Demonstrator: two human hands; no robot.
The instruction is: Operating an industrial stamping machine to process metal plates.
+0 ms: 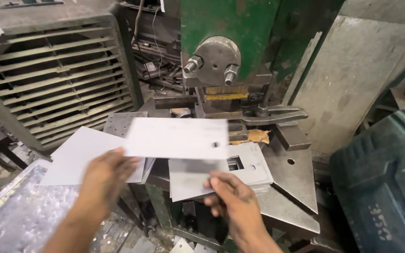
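My left hand (105,178) grips the lower left corner of a pale rectangular metal sheet (176,138) with a small punched hole near its right end; the sheet is blurred and held in the air in front of a green press machine (230,28). My right hand (233,201) pinches the near edge of another grey sheet (191,175) that lies on the press bed. Beside it rests a small stack of sheets with a square cut-out (251,164).
Another flat sheet (78,154) lies under the held one at left. A slatted metal cabinet (57,75) stands at the left. Shiny scrap sheet (19,211) covers the lower left. A dark teal drum (385,182) fills the right.
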